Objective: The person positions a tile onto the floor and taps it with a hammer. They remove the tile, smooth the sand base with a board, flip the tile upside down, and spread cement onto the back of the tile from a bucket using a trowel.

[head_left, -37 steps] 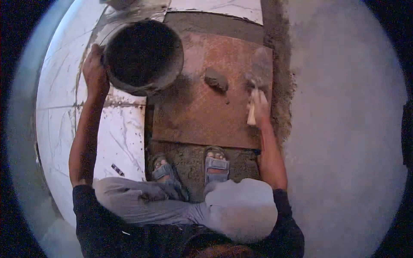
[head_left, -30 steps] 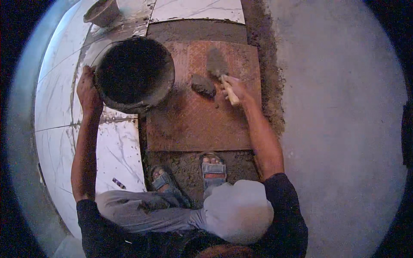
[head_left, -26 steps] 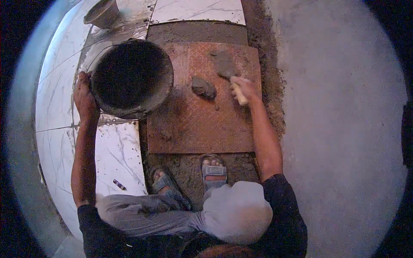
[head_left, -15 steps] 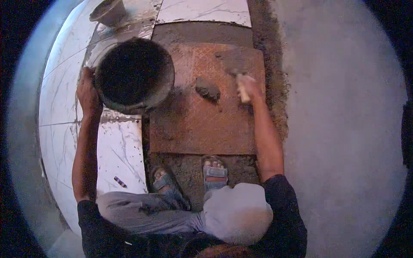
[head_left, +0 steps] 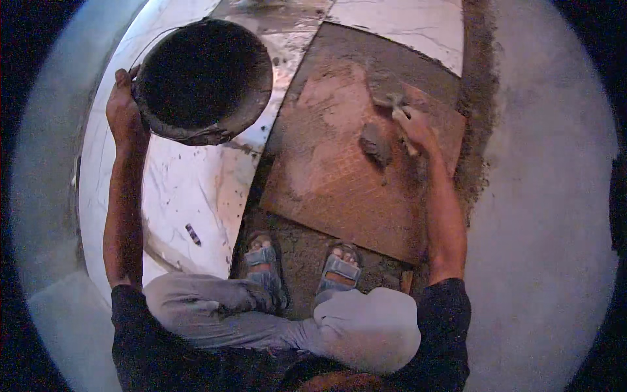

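My left hand (head_left: 127, 111) is closed on the edge of a dark round bucket (head_left: 186, 134), which is tipped so that its mouth faces me. Its inside is too dark to make out. In my right hand (head_left: 417, 127) is a trowel (head_left: 385, 86), gripped by its pale handle. The blade lies against the upper part of an orange-brown tile (head_left: 346, 189), whose patterned face is partly smeared with grey mortar. A lump of wet mortar (head_left: 375, 145) sits on that tile, just below the blade and left of my right hand.
White marble-patterned tiles (head_left: 189, 176) lie on the left, with a small dark striped object (head_left: 192, 234) on one. Another white tile (head_left: 405, 26) is beyond the orange-brown one. Rough mortar (head_left: 300, 274) is under my sandalled feet. A grey floor (head_left: 548, 196) stretches along the right.
The view has turned, so the tiles appear slanted and shifted right. The bucket has moved left off the orange-brown tile, over the white tiles. The smear on the orange-brown tile's left part looks wider.
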Demonstrator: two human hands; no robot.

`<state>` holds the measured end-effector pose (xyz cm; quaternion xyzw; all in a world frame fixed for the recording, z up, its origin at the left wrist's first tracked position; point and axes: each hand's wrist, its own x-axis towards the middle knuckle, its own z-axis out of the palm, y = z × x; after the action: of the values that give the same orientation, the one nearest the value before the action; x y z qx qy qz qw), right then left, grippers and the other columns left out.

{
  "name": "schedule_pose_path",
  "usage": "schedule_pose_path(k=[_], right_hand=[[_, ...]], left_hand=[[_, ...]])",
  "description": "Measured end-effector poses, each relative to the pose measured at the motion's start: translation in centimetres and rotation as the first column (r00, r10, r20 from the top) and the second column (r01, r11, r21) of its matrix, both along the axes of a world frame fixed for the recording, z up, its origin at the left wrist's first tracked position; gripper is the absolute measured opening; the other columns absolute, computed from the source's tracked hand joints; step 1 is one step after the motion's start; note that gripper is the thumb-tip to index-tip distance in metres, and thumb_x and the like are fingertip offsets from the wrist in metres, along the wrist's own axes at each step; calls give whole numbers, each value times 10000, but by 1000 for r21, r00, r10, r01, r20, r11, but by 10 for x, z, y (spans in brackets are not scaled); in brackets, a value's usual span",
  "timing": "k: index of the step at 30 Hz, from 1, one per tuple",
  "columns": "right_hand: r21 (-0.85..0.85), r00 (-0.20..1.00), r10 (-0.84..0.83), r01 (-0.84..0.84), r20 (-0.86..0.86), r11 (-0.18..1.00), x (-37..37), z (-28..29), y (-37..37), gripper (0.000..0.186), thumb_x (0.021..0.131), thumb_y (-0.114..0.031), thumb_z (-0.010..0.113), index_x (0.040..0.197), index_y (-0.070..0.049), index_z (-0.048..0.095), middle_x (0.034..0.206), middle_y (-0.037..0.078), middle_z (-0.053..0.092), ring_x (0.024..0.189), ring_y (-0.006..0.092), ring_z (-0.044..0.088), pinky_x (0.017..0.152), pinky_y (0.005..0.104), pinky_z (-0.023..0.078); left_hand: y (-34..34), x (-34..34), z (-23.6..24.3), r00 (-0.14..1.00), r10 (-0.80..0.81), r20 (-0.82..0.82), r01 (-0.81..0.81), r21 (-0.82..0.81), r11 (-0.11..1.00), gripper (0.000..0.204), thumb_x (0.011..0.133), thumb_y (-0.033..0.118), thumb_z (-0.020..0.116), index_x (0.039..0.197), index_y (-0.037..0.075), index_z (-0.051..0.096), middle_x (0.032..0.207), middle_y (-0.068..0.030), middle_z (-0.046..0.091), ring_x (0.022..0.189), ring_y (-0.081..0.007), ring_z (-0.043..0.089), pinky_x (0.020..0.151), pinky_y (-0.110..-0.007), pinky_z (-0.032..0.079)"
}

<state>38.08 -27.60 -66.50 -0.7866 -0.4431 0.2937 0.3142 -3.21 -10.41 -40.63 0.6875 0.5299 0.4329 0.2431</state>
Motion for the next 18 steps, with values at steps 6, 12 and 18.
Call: schedule_pose_path(k=[6,12,18], right_hand=[[-46,766,410,-448,494,893,-23,-5,81,383,810,-348,491,990,-22,582,938,189,598,879,308,569,761,383,422],[-103,584,700,-733,410,672,-69,22,51,400,795,-344,505,1025,-24,572,998,192,585,922,320,558,793,397,417],[57,446,889,-895,105,442,-123,28,-36,360,802,-294,506,1033,-22,553,1032,172,572,936,307,547,833,383,414]], left_hand=[[-2,-31,4,981,81,-175,-76,35,996,555,919,423,322,1070,-68,533,908,-103,613,807,-156,564,777,-263,420],[-12,-77,14,970,135,-204,-120,86,989,440,913,395,362,1136,60,540,993,-111,605,897,-175,551,877,-304,371],[-23,-50,19,987,92,-132,-70,160,985,565,902,470,327,909,-43,564,758,-102,585,702,-202,537,668,-322,434]])
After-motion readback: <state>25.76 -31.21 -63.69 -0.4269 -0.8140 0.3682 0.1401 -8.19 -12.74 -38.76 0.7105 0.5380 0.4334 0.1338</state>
